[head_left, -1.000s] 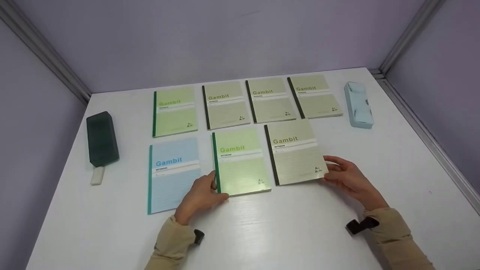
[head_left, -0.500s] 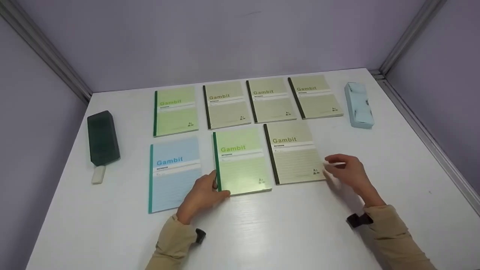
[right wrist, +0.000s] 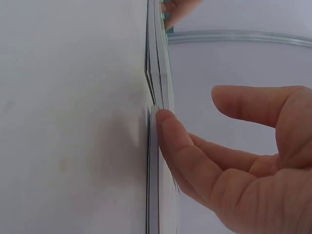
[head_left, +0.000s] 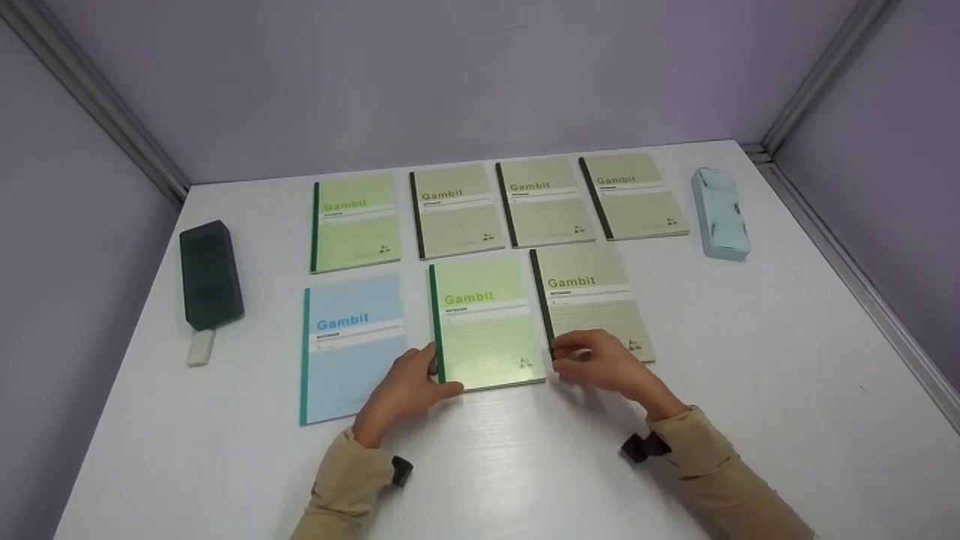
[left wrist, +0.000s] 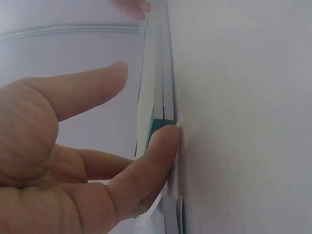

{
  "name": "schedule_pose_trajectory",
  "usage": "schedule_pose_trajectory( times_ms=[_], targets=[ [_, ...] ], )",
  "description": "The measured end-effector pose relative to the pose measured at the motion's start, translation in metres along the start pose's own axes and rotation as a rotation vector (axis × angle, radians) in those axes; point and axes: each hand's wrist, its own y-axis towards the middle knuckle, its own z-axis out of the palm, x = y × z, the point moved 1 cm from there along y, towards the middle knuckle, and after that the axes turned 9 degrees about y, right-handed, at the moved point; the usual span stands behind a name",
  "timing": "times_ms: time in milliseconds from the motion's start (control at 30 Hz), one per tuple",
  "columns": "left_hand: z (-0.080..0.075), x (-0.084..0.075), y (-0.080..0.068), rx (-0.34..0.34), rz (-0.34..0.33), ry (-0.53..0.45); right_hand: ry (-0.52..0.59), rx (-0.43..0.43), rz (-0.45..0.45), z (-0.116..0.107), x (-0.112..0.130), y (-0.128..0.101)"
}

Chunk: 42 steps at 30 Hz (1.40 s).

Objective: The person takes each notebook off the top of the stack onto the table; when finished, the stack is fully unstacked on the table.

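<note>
1. Seven notebooks are lying flat on the white table [head_left: 525, 465] in two rows: four across the back, three nearer the person. All face up with spines to the left.

2. The left hand [head_left: 405, 390] is resting at the near-left corner of the bright green notebook [head_left: 484, 322], the middle one of the front row. In the left wrist view a fingertip [left wrist: 163, 141] is pressing against the dark green spine at the table's surface while the thumb is sticking out loosely above — fingers relaxed rather than closed round the book.

3. The right hand [head_left: 600, 367] is hovering over the near-left corner of the olive notebook [head_left: 589, 300], just beside the bright green one's right edge. The right wrist view is showing one finger [right wrist: 168, 129] touching the edge of a notebook's pages, thumb held apart; which of the two books it is touching cannot be told. It is gripping nothing.

4. The pale blue notebook [head_left: 352, 345] is lying just left of the left hand, touching nothing else.

5. As a judgement, the laying-out is looking nearly finished: the back row is sitting evenly spaced, and the front row is standing close together and roughly aligned. What seems left is squaring the bright green book between its neighbours — its near edge is sitting slightly lower than the olive one's.

6. A dark green case [head_left: 211, 274] with a white eraser [head_left: 201, 347] is sitting at the far left, and a light blue case [head_left: 720, 214] at the far right.
</note>
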Motion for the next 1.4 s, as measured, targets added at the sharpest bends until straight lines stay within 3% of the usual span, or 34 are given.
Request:
schedule_pose_trajectory(
  times_ms=[167, 367, 600, 867, 1000, 1267, 1400],
  targets=[
    [0.000, 0.000, 0.001, -0.006, 0.008, -0.005, 0.039, 0.015, 0.036, 0.016, 0.007, 0.004],
    [-0.001, 0.001, 0.002, -0.014, -0.006, -0.011, 0.099, -0.031, 0.089, 0.025, 0.012, 0.007],
    [-0.001, -0.001, 0.002, -0.004, 0.007, 0.045, 0.074, -0.074, 0.111, 0.027, 0.013, 0.008],
    [0.002, -0.001, 0.002, -0.067, 0.011, 0.035, 0.082, -0.103, 0.119, 0.024, 0.011, 0.009],
    [0.005, -0.002, 0.004, -0.100, -0.004, -0.031, 0.025, -0.110, 0.105, 0.025, 0.009, 0.010],
    [0.008, -0.003, 0.005, -0.126, -0.151, -0.283, 0.011, -0.109, 0.097, 0.023, 0.009, 0.010],
    [0.011, -0.004, 0.005, -0.151, -0.151, -0.358, 0.020, -0.107, 0.115, 0.021, 0.007, 0.010]
  ],
)
